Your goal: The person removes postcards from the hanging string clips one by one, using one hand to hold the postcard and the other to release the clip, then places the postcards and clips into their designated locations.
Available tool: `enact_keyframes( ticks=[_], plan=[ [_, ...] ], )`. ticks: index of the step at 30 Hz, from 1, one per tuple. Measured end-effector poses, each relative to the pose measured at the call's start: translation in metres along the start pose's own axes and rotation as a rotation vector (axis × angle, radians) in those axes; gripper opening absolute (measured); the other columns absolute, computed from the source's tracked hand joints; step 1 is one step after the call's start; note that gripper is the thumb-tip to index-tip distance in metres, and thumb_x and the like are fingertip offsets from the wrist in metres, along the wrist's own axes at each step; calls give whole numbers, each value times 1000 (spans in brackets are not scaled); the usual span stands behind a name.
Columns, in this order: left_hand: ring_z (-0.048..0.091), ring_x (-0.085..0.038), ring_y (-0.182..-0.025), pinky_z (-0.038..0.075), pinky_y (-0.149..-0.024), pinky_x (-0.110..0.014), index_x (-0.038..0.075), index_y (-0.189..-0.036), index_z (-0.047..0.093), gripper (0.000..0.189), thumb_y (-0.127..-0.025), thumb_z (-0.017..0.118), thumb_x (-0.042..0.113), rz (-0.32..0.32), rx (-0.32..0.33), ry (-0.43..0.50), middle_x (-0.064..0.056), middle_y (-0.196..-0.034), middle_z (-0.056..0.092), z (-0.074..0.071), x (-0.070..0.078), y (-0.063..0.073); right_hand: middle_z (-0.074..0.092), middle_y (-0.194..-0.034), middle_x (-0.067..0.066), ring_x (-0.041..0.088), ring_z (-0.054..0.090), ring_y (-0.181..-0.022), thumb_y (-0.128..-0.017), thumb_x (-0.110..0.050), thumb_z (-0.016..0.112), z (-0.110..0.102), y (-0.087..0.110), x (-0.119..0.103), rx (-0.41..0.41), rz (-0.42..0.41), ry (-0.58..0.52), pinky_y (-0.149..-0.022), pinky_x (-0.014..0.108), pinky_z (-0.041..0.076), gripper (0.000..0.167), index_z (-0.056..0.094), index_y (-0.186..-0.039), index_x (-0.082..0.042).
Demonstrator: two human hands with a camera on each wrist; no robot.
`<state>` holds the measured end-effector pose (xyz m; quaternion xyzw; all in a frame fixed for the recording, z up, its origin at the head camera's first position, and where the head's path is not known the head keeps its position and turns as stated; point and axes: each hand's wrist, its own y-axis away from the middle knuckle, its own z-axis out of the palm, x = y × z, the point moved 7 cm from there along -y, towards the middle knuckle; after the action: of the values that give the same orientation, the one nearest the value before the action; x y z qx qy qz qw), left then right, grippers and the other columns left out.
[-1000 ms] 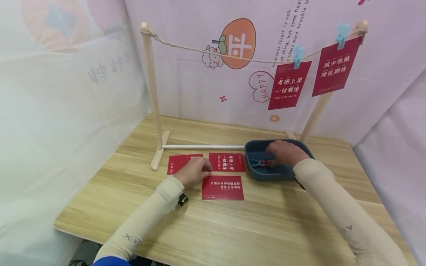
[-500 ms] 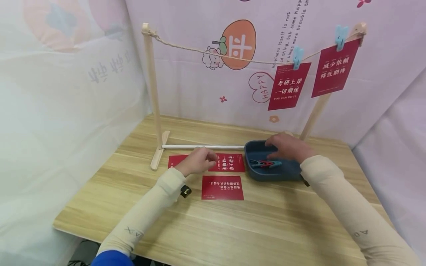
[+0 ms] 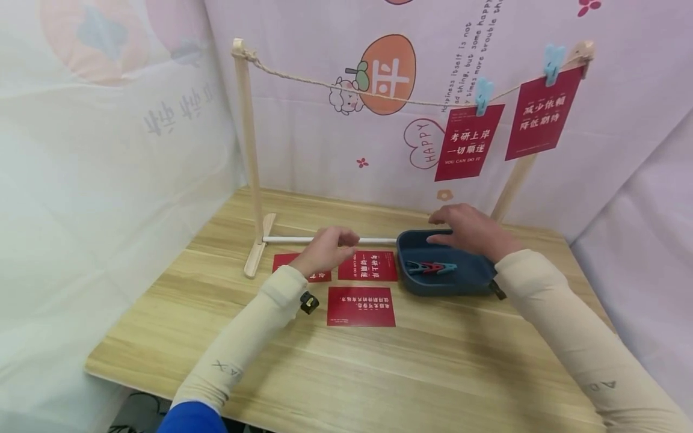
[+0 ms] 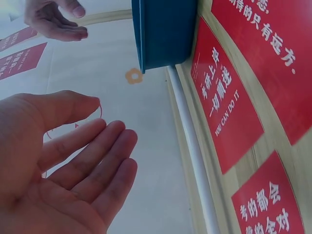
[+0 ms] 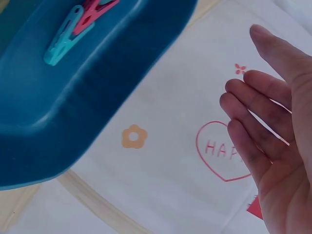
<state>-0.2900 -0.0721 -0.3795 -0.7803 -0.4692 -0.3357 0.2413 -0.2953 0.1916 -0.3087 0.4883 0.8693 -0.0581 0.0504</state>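
1. Over the table (image 3: 433,367), your left hand (image 3: 327,249) hovers by the cards, thumb set apart from loosely bent fingers; that grip has hold of nothing.
2. Above the far side of the blue bin (image 3: 455,288), your right hand (image 3: 471,228) hangs with its fingers fairly straight and its thumb well away from them, so this grip is bare too.
3. Inside the bin, towards its left end, a red peg (image 5: 93,15) lies against a turquoise peg (image 5: 62,43). Should you want one, pinch it by its handle ends and draw it off gently; crossed pegs may tangle and come up together.
4. Flat on the table lie three red cards: the near card (image 3: 361,307), the right rear card (image 3: 373,266) and the left rear card (image 3: 287,260), partly covered by your left arm in the head view. Thin card will probably resist a straight pinch, so raise one edge with a fingertip first, and keep from creasing it.
5. Along the rope (image 3: 303,77), towards the right post (image 3: 511,186), hang two more cards on light blue pegs (image 3: 483,96). If you work there, steady the rope with one hand, since a tug would likely swing both; seat any peg squarely over rope and card edge.
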Motion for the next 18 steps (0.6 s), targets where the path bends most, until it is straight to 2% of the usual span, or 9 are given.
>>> enact_keyframes(
  ticks=[6,10,14,18],
  plan=[
    [69,-27,-125,57,-108,-37,4,-135,67,36,-102,70,17,26,42,3,-15,-135,72,3,7,-7,76,-124,19,39,73,-115,-88,-24,87,-20,6,-10,110,-9,-18,-101,56,59,49,72,-130,-3],
    [67,-27,-129,55,-112,-40,7,-137,67,38,-103,70,22,13,67,6,-11,-137,71,2,14,-11,77,-123,19,38,74,-113,-88,-24,87,-35,11,-14,197,-15,-16,-101,57,59,48,72,-129,-3],
    [65,-27,-132,53,-113,-42,9,-140,65,40,-104,69,25,16,78,14,-10,-139,71,2,22,-15,75,-125,21,40,71,-115,-90,-23,85,-50,16,-15,270,11,-28,-102,60,57,49,70,-132,-3],
    [65,-28,-132,53,-114,-44,8,-138,66,39,-104,69,26,47,95,12,-10,-138,71,3,30,-20,74,-128,21,41,70,-116,-92,-25,84,-65,22,-14,381,44,-48,-101,62,57,48,70,-132,-3]
  ],
)
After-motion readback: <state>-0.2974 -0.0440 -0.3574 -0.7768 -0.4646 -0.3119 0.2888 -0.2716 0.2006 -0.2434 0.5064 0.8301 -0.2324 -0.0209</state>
